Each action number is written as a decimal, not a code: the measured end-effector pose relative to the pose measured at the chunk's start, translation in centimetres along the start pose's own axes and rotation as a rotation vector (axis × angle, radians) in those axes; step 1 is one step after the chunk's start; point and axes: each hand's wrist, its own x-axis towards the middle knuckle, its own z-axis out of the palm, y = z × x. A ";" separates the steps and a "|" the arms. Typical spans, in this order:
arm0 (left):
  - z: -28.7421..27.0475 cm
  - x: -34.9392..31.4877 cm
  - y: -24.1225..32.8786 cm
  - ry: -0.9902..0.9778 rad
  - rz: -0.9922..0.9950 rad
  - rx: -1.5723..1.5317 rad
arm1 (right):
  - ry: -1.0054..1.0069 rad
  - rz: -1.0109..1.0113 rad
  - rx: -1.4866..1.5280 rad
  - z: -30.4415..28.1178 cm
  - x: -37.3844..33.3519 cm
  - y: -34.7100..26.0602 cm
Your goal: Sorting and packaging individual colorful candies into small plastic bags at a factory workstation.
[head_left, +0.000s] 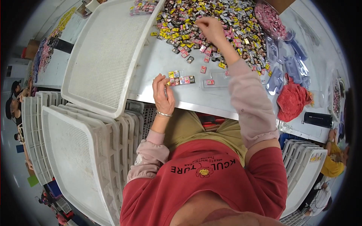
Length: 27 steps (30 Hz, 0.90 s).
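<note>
Nearside of the pile [238, 32], a clear tray [218, 86] is holding small pink blocks [210, 82]. Left hand [163, 95] is curling there, right hand [212, 30] pinching at the pile; I can't tell either's grip.

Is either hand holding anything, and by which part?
Cannot be told for either: the right hand pinches over a heap of small multicoloured rectangular blocks; the left hand is at the left end of similar aligned blocks.

Right hand [212, 31]: too small to tell whether it grips anything
Left hand [163, 95]: contact with the pieces' row [181, 80] unclear
Clear tray [220, 84]: right end hidden behind pink sleeve [249, 101]
Pile [241, 22]: cut off by top edge
</note>
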 end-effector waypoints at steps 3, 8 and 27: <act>0.6 0.0 0.3 -0.033 -0.002 0.002 | 0.080 0.063 0.060 -1.2 3.6 3.2; 0.3 0.2 0.4 -0.006 0.061 0.126 | 0.008 0.090 -0.057 2.9 6.3 2.4; 0.7 0.5 0.8 -0.040 0.027 0.137 | -0.025 -0.050 -0.460 6.0 10.8 4.1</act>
